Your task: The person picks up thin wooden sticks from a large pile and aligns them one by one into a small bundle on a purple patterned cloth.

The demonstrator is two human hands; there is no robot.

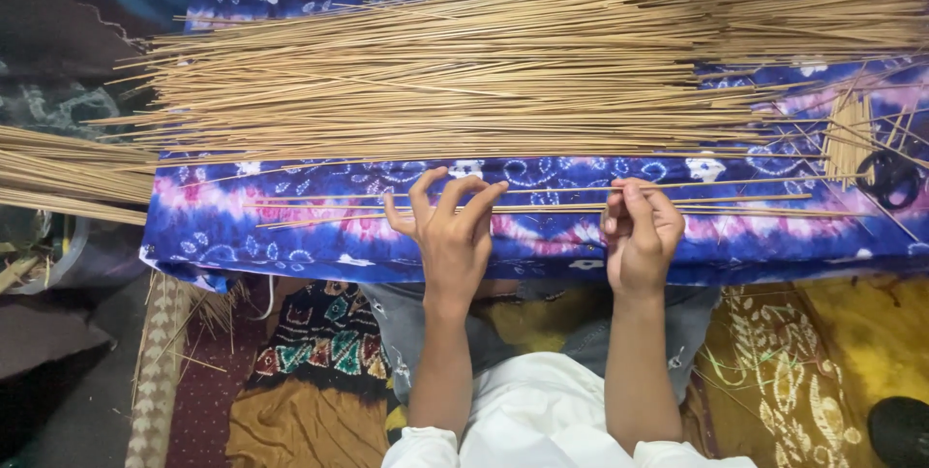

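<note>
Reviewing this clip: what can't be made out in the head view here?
- Thin sticks under the left hand and right hand: fingers hide how many each grips.
- Big stick pile: its right end is cut off by the frame edge.
- Second bundle: cut off at the left edge.
- Dark ring-shaped object on the tie-dye cloth: too small to identify.

Place: you sit in a home craft workspace, a floor-level spot for handwork with sticks.
Work surface: the low counter (pixel 290 236) before you is draped in blue and purple tie-dye cloth.
Material: a broad heap of thin sticks (pixel 484 61) lies at 12 o'clock, and a second bundle (pixel 58 173) juts in at 9 o'clock.
Floor: patterned fabrics (pixel 319 342) at 7 o'clock and yellow printed cloth (pixel 823 362) at 4 o'clock cover it.
</note>
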